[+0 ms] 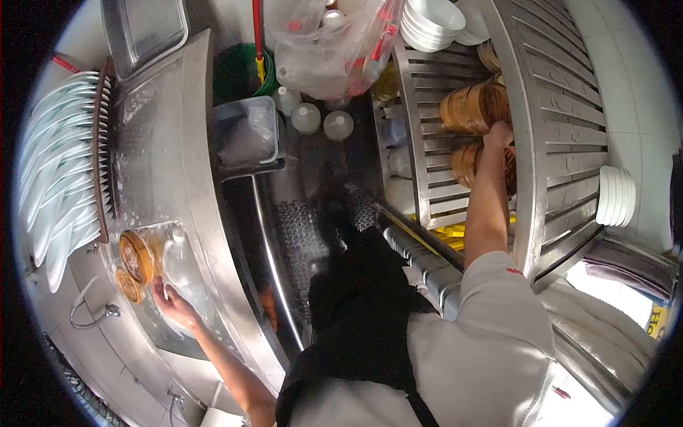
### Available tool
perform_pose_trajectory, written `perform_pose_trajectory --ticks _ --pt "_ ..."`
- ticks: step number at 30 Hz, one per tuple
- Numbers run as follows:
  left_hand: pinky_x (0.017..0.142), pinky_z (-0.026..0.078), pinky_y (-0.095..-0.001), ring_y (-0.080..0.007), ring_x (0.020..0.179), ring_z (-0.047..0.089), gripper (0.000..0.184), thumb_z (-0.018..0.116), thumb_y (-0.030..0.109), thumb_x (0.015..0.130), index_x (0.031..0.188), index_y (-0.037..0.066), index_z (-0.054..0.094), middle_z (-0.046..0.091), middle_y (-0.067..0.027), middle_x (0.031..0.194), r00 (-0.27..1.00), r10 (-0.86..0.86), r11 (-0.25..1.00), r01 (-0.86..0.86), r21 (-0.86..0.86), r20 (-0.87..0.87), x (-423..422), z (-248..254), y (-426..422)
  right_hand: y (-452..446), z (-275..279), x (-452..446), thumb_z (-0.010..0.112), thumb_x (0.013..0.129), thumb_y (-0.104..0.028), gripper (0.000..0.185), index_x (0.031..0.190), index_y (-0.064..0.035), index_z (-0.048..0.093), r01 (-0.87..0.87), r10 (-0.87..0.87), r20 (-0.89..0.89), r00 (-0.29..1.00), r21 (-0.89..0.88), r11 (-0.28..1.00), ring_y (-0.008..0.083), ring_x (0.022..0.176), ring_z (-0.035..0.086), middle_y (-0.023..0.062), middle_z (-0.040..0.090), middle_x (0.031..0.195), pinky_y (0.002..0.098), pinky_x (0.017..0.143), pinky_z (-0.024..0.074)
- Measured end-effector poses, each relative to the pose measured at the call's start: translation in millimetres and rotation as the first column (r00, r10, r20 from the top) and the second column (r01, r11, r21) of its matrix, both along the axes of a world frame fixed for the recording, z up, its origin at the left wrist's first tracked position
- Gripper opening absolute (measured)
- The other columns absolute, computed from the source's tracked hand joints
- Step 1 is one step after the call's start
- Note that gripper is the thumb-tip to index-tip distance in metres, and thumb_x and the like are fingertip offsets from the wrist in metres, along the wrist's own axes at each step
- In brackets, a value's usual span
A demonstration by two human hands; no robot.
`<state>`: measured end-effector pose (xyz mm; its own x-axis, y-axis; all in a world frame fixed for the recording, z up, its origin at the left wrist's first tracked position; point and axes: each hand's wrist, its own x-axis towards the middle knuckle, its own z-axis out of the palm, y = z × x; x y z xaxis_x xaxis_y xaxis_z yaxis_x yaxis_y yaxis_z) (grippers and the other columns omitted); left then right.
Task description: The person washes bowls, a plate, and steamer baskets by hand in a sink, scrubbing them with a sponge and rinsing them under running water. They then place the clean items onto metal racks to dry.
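Note:
On the slatted metal rack at the right, my right hand [499, 135] is closed at the edge of a round bamboo steamer [466, 109]; what exactly its fingers grip is partly hidden. A second bamboo steamer [467, 165] lies just below that hand on the same rack. At the left, my left hand [171, 302] has its fingers apart and holds nothing. It is right beside a bamboo steamer [140, 257] in the sink [203, 324], with a smaller round bamboo piece [129, 285] next to it.
White plates [60, 171] stand in a rack at the far left. White bowls [432, 25] are stacked at the upper right. A clear plastic bag [327, 53], a green bucket [235, 71], a plastic tub [245, 135] and jugs [306, 118] are ahead. Small plates [616, 196] lie at right.

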<state>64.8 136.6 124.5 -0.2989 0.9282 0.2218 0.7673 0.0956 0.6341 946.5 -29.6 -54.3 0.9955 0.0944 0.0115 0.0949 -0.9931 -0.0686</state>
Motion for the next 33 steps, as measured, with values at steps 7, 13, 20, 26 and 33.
perform_pose_trajectory --ticks 7,13,20,26,33 --pt "0.097 0.039 -0.0331 -0.0234 0.115 0.052 0.039 0.047 0.001 0.088 0.127 -0.002 0.047 0.054 -0.0143 0.126 0.997 0.043 0.998 -0.040 -0.054 0.061 -30 -18 -11 27 68 -28 0.059 0.085 -0.041 0.045 0.114 -0.0065 0.058 -0.301 0.276 -0.151 0.949 -0.689 0.659 0.0267 0.105 0.059 0.0143 0.058 0.118 0.0412 0.088 0.0471" --pt "0.100 0.037 -0.0396 -0.0312 0.120 0.047 0.053 0.059 0.011 0.079 0.129 0.001 0.044 0.051 -0.0179 0.127 0.964 0.214 0.967 -0.233 -0.107 -0.159 -67 -22 -11 28 63 -16 0.053 0.089 -0.038 0.041 0.113 -0.0052 0.059 -0.140 0.140 -0.010 0.990 -0.072 0.988 0.0289 0.099 0.061 0.0145 0.062 0.112 0.0414 0.083 0.0487" --pt "0.104 0.030 -0.0500 -0.0338 0.133 0.027 0.069 0.065 0.012 0.072 0.134 0.008 0.035 0.028 -0.0151 0.143 0.791 0.209 0.926 -0.349 -0.144 -0.575 -139 -38 40 145 117 -235 0.057 0.088 -0.012 0.016 0.100 -0.0035 0.063 -0.717 0.475 0.538 0.697 0.494 0.492 0.0280 0.087 0.063 0.0119 0.065 0.095 0.0346 0.075 0.0504" --pt "0.100 0.032 -0.0505 -0.0297 0.128 0.036 0.046 0.052 0.020 0.084 0.128 0.009 0.044 0.038 -0.0145 0.138 0.796 0.226 0.755 -0.507 -0.416 -0.561 -213 -70 81 237 209 -633 0.058 0.084 -0.009 0.022 0.105 -0.0018 0.060 -0.703 0.981 0.017 -0.192 0.695 -0.150 0.0292 0.097 0.059 0.0158 0.062 0.100 0.0369 0.085 0.0455" --pt "0.082 0.049 -0.0431 -0.0332 0.103 0.059 0.029 0.044 0.013 0.087 0.114 0.005 0.051 0.061 -0.0178 0.110 0.873 -0.003 0.816 -0.280 -0.506 -0.488 -189 -73 29 293 143 -898 0.056 0.084 -0.016 0.040 0.120 -0.0033 0.048 -0.638 0.631 0.270 -0.727 0.073 -0.766 0.0335 0.123 0.042 0.0159 0.052 0.126 0.0511 0.104 0.0260"
